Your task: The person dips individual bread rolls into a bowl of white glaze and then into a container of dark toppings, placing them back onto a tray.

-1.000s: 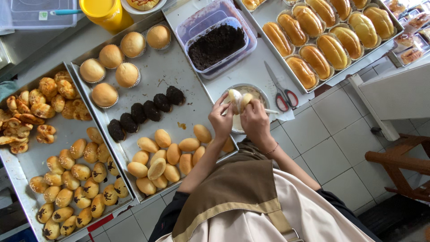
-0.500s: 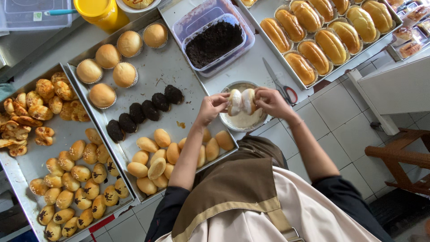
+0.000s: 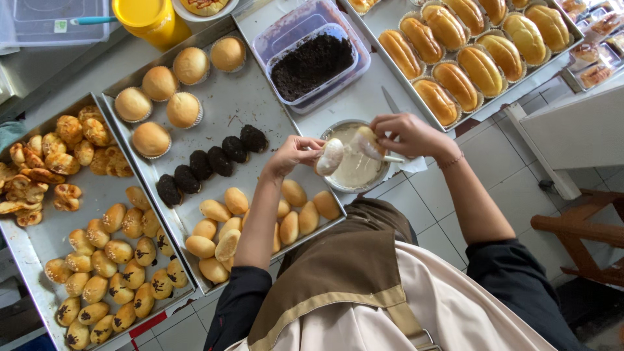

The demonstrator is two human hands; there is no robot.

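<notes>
My left hand (image 3: 292,154) holds a small oval bun (image 3: 330,156) coated in white cream, just over the left rim of a round metal bowl (image 3: 356,170) of pale cream. My right hand (image 3: 406,134) grips a cream-covered spreader (image 3: 370,145) above the same bowl, its tip close to the bun. Both hands hover above the white tiled counter, next to a metal tray (image 3: 227,110) with plain golden buns (image 3: 221,227), dark crumb-coated buns (image 3: 211,162) and round muffins.
A plastic tub of dark crumbs (image 3: 311,62) stands behind the bowl. A tray of long glazed buns (image 3: 455,52) lies at the back right. A left tray (image 3: 39,240) holds small pastries. A yellow jug (image 3: 151,19) is at the back, a wooden chair (image 3: 585,240) to the right.
Both hands have come down from over the bowl's far side to sit apart across it. The bun now lies sideways in my left hand, with the spreader drawn away to its right.
</notes>
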